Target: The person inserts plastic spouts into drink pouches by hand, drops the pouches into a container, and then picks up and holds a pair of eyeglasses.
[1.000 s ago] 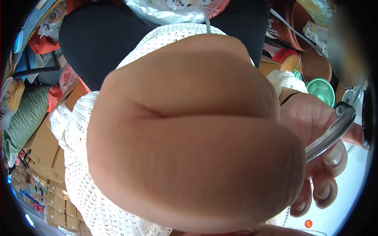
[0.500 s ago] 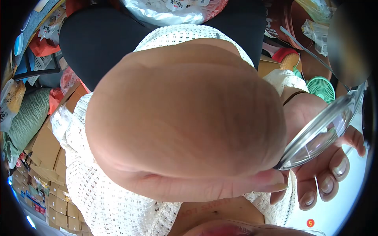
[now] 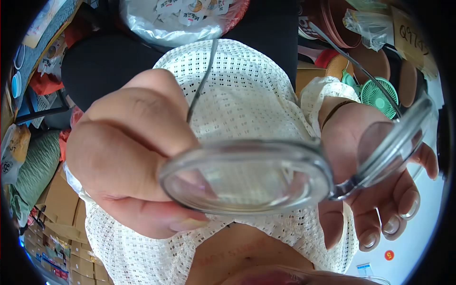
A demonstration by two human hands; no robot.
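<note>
A pair of eyeglasses (image 3: 330, 156) with clear, greyish rims is close to the camera, one lens tilted toward the right edge. Its two thin temples stretch away toward the lap. My left hand (image 3: 128, 156) pinches the outer side of the left lens, and a fingertip shows through the glass. Below and behind the bridge is my right hand (image 3: 375, 185), palm toward me and fingers part curled and spread, with the bridge between thumb and forefinger. The right lens partly covers that hand, so its exact contact is hard to see. A dark band circles the right wrist.
On my lap is a plastic-lined basin (image 3: 190, 35) of small packets. To the right are a green fan (image 3: 378, 97), a brush and a clear bag (image 3: 368, 26). Cardboard boxes (image 3: 59, 204) and a green sack (image 3: 38, 166) lie at the left.
My left hand has moved left from the middle of the view, uncovering the left lens and a temple. My right hand and the right lens stay almost in place.
</note>
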